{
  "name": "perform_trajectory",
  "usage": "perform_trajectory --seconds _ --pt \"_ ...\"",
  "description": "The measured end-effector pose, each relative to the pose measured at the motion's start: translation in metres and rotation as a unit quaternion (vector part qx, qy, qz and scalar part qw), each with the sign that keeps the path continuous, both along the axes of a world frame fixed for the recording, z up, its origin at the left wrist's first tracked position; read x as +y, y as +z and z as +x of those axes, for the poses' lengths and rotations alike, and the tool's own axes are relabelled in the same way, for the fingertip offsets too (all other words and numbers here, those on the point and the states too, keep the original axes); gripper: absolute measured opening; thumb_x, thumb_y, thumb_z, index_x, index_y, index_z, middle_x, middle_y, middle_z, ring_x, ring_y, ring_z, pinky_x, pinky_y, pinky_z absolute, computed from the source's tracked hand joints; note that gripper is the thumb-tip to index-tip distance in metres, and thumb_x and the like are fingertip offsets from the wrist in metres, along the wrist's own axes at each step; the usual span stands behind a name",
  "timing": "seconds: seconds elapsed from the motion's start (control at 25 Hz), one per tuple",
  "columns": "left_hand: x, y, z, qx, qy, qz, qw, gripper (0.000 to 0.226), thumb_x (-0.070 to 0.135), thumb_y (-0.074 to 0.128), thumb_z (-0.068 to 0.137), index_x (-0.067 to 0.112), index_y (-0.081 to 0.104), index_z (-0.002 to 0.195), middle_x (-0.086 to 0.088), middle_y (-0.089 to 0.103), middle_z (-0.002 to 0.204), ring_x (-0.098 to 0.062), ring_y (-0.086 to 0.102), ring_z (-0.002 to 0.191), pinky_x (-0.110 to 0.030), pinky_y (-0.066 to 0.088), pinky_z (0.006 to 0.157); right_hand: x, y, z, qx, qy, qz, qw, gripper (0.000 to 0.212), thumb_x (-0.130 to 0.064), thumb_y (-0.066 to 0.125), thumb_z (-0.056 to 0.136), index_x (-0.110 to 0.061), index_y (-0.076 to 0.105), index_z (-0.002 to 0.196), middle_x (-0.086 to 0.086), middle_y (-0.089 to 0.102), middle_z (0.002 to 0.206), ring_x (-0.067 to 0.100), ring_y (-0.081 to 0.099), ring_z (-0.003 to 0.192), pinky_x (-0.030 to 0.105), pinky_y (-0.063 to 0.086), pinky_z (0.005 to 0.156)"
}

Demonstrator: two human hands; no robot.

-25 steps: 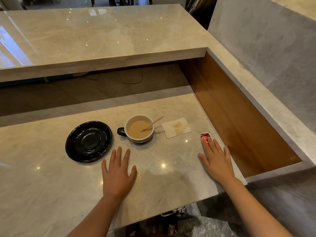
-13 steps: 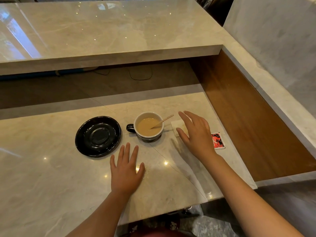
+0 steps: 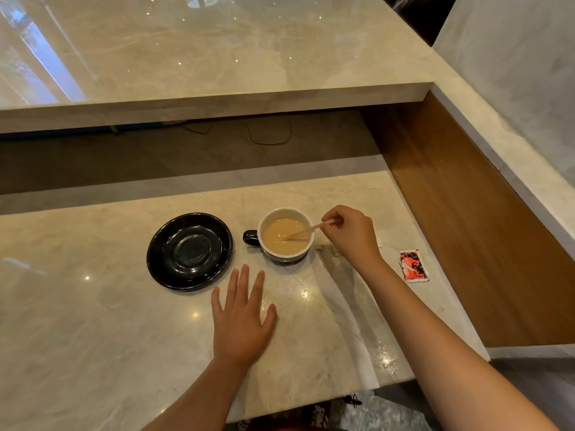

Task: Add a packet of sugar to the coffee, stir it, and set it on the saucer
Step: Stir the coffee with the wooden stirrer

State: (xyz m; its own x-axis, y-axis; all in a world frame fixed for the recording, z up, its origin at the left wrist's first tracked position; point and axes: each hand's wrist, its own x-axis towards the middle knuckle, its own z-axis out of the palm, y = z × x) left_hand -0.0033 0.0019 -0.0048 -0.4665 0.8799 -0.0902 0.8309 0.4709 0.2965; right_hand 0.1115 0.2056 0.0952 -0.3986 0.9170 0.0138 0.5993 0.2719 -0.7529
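A pale marble counter (image 3: pixel 93 337) runs under a raised ledge, with a wood-lined wall closing in the right side. A moment ago the right hand (image 3: pixel 351 234) lay flat by the sugar packet (image 3: pixel 413 264); now it has crossed to the cup (image 3: pixel 284 236) and its fingertips are pinched shut on the top end of the wooden stirrer (image 3: pixel 303 232), whose lower end sits in the milky coffee. The packet lies behind that grip, off toward the wood wall, so I'd judge the stirring step is starting. The left hand (image 3: pixel 241 318) rests spread flat and empty on the counter, nearer the person than the cup. Just left of the grip, past the cup's handle, the black saucer (image 3: pixel 189 251) waits, close beside the cup but apart from it. The path across looks unobstructed, though the counter's front edge runs near the forearms.
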Motion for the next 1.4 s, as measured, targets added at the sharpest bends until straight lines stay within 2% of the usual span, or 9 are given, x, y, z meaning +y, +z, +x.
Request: perform_trajectory --seconds 0.08,0.12,0.32,0.44,0.56,0.8,0.96,1.16,1.4 --pt "0.0 0.0 0.0 0.0 0.001 -0.002 1.0 0.065 0.057 0.02 0.088 0.035 0.001 0.146 0.003 -0.009 0.156 -0.013 -0.017 0.141 -0.049 -0.009 0.114 -0.005 0.003 -0.004 0.065 -0.005 -0.012 0.998 0.007 -0.006 0.066 0.077 -0.013 0.068 0.078 0.002 0.068 0.074 0.012 0.06 0.068 0.012 0.046 0.06" --pt "0.0 0.0 0.0 0.0 0.001 -0.002 1.0 0.065 0.057 0.02 0.088 0.035 0.001 0.146 0.003 -0.01 0.156 -0.014 -0.017 0.141 -0.049 -0.009 0.114 -0.008 0.005 -0.007 0.089 0.003 -0.014 0.996 0.008 -0.006 0.066 0.078 -0.014 0.069 0.079 0.001 0.067 0.074 0.011 0.061 0.069 0.011 0.047 0.062" --pt "0.0 0.001 0.0 -0.006 0.0 0.007 1.0 0.065 0.056 0.02 0.087 0.033 0.005 0.147 0.003 -0.009 0.155 -0.015 -0.014 0.142 -0.05 -0.007 0.114 -0.014 0.008 -0.021 0.155 0.033 -0.016 0.987 0.013 -0.005 0.06 0.086 -0.007 0.07 0.093 0.01 0.072 0.087 0.021 0.067 0.082 0.036 0.056 0.081" --pt "0.0 0.0 0.0 0.0 0.001 -0.003 1.0 0.065 0.056 0.019 0.088 0.035 0.0 0.146 0.004 -0.012 0.155 -0.014 -0.018 0.141 -0.05 -0.008 0.114 -0.008 0.005 -0.015 0.142 0.026 0.017 0.989 0.015 -0.003 0.058 0.086 -0.003 0.069 0.096 0.015 0.072 0.092 0.024 0.068 0.084 0.045 0.056 0.081" --pt "0.0 0.0 0.0 -0.001 0.003 -0.006 1.0 0.065 0.055 0.022 0.089 0.036 -0.001 0.146 0.003 -0.011 0.156 -0.013 -0.019 0.141 -0.048 -0.011 0.113 -0.003 0.004 0.001 0.107 0.042 0.052 0.992 0.014 -0.002 0.058 0.086 -0.003 0.068 0.096 0.015 0.073 0.09 0.022 0.068 0.081 0.044 0.057 0.079" --pt "0.001 0.002 0.0 0.003 0.002 -0.004 1.0 0.066 0.056 0.016 0.086 0.034 0.002 0.147 0.002 -0.008 0.158 -0.014 -0.018 0.141 -0.047 -0.013 0.112 -0.012 0.002 0.025 0.082 0.079 0.038 0.993 0.014 -0.005 0.062 0.085 -0.009 0.071 0.094 0.004 0.073 0.082 0.006 0.066 0.074 0.023 0.053 0.074" --pt "0.0 0.001 0.0 0.005 0.003 -0.004 1.0 0.066 0.056 0.015 0.086 0.034 0.002 0.146 0.001 -0.006 0.159 -0.014 -0.017 0.142 -0.048 -0.011 0.112 -0.024 -0.003 0.022 0.125 0.087 -0.015 0.988 0.015 -0.005 0.062 0.084 -0.012 0.071 0.094 0.001 0.072 0.08 0.003 0.068 0.075 0.02 0.055 0.074" --pt "0.0 0.002 0.001 -0.003 0.003 0.01 1.0 0.066 0.055 0.019 0.086 0.032 0.009 0.147 -0.001 0.001 0.159 -0.016 -0.011 0.143 -0.049 -0.008 0.113 -0.029 -0.007 -0.004 0.174 0.067 0.0 0.982 0.018 -0.002 0.06 0.085 -0.012 0.071 0.094 0.0 0.072 0.08 0.006 0.069 0.078 0.024 0.056 0.078" --pt "0.0 0.0 0.001 0.002 0.005 0.011 1.0 0.066 0.054 0.021 0.086 0.033 0.009 0.147 0.0 0.001 0.159 -0.015 -0.011 0.143 -0.049 -0.008 0.113 -0.007 -0.004 0.001 0.142 0.043 0.07 0.987 0.015 0.0 0.059 0.085 -0.005 0.069 0.094 0.007 0.072 0.082 0.018 0.068 0.076 0.038 0.057 0.076"
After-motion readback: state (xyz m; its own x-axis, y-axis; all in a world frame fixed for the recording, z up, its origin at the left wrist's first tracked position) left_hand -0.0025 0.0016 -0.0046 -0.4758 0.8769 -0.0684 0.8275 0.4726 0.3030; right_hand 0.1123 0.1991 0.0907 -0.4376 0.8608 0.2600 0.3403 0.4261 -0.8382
